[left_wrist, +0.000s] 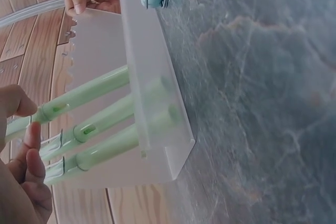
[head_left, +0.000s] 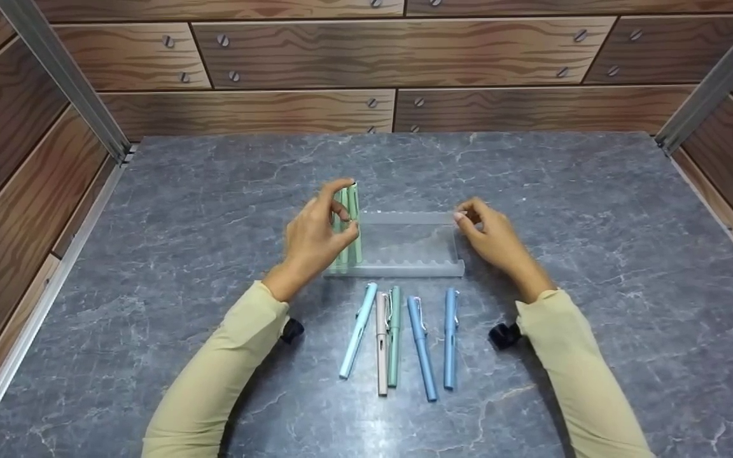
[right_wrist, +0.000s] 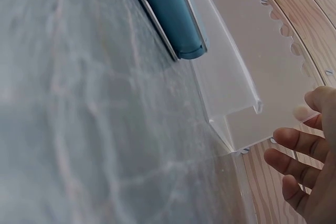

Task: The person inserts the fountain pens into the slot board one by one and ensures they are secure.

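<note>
Rack (head_left: 411, 242) holds three green pens (left_wrist: 105, 119) at left; left hand (head_left: 315, 232) pinches innermost pen (left_wrist: 100, 86), right hand (head_left: 492, 236) pinches far right corner. Five loose pens (head_left: 394, 343) lie in front.

Bench (head_left: 595, 191): open run beyond translucent rack (head_left: 404, 271). Near side obstructed by five loose pens (head_left: 394, 337); slim gap between the two blue ones. Three green pens (left_wrist: 113, 114) plus left grip (head_left: 315, 235) block rack's left end; right grip (head_left: 490, 232), far right corner. Slots between: vacant.
</note>
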`<state>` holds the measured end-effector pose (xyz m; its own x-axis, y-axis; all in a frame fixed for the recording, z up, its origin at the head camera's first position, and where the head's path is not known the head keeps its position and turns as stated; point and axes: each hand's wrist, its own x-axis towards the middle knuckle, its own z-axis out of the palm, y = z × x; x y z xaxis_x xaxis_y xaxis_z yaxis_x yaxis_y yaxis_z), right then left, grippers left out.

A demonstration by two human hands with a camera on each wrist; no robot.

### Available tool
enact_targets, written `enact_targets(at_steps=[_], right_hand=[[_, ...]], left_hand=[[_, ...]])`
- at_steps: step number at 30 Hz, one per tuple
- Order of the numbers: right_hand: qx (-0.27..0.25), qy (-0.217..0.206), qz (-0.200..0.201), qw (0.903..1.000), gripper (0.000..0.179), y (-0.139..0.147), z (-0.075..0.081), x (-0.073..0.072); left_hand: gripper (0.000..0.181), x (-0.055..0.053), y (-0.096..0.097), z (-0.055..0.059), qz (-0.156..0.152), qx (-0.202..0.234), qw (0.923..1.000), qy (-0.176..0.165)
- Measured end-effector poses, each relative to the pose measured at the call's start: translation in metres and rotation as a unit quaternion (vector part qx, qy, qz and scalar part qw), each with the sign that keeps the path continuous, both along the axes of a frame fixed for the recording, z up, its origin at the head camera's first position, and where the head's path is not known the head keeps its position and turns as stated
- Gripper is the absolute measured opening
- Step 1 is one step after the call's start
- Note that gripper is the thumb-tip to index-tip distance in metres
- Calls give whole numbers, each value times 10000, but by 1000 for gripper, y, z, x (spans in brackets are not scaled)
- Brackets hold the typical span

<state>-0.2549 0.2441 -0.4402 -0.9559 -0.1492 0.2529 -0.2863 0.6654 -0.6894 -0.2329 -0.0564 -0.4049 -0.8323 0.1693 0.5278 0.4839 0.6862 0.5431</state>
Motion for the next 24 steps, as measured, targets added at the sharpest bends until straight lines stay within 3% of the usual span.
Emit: enact_targets(at_steps=[14,24], right_hand=[[-1,78,-7,10000,18,0,0,1],[41,90,45,9999,19,-1,2,1]], left_hand=[[56,-2,4,-7,49,-355,9993,-128],[61,-2,6,-4,162,-624,9972,-373]])
